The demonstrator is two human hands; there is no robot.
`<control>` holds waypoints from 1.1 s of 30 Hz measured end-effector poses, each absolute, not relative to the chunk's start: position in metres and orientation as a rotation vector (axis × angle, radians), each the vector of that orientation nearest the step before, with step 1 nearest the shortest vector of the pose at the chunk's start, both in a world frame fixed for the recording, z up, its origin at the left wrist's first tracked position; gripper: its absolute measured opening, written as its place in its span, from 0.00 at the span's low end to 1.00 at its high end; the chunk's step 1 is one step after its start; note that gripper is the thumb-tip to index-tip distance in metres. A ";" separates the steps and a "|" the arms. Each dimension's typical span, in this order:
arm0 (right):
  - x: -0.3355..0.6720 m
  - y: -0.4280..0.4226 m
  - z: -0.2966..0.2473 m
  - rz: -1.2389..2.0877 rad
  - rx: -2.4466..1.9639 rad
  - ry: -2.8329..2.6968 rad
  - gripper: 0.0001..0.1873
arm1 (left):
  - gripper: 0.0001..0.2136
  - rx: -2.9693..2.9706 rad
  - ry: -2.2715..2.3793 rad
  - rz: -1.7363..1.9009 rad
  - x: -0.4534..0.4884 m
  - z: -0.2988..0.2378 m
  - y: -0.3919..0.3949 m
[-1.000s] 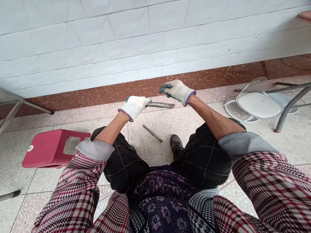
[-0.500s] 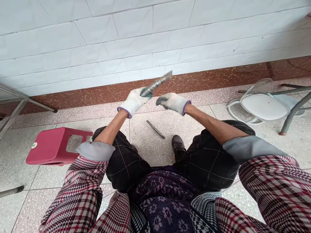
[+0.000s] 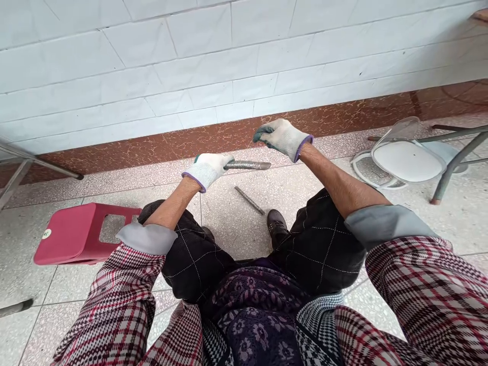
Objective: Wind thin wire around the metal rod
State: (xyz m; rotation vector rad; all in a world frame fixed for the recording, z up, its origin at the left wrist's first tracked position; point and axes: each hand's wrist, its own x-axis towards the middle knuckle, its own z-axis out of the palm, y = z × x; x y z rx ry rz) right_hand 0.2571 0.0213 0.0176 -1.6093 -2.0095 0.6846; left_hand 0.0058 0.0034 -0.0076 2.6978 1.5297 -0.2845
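Note:
I sit with both arms stretched out over my knees, both hands in white work gloves. My left hand (image 3: 208,169) is closed round one end of a grey metal rod (image 3: 248,165), which sticks out level toward the right. My right hand (image 3: 281,136) hovers above and just right of the rod's free tip, fingers curled downward in a pinch; what they hold, if anything, is too small to see. A thin metal bar (image 3: 249,200) lies on the tiled floor below the hands, close to my dark shoe (image 3: 276,222).
A red plastic stool (image 3: 76,235) stands at my left. A white round seat with a clear back (image 3: 407,161) lies tipped at the right beside grey metal legs (image 3: 453,170). More metal legs (image 3: 38,165) stand far left. A white tiled wall is ahead.
The rod, tilted up toward the wall half a second ago, is level again. My right hand has risen from below the rod to above its tip.

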 end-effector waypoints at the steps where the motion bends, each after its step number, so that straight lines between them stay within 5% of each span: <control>1: 0.257 0.024 0.009 0.709 -1.620 -2.011 0.13 | 0.16 2.647 1.542 -0.188 0.007 -0.007 0.002; 8: 0.200 -0.023 -0.039 0.938 -1.586 -2.435 0.15 | 0.15 2.306 1.669 0.415 -0.002 -0.009 0.014; 16: 0.201 -0.026 0.014 0.750 -1.454 -2.334 0.16 | 0.18 2.618 1.812 -0.367 -0.002 -0.010 0.015; 23: 0.242 0.032 0.005 0.610 -1.565 -2.205 0.16 | 0.18 2.763 1.524 -0.435 0.009 0.004 0.003; 33: 0.224 -0.008 -0.029 1.148 -1.545 -2.012 0.14 | 0.20 1.860 1.362 0.589 0.009 0.014 -0.011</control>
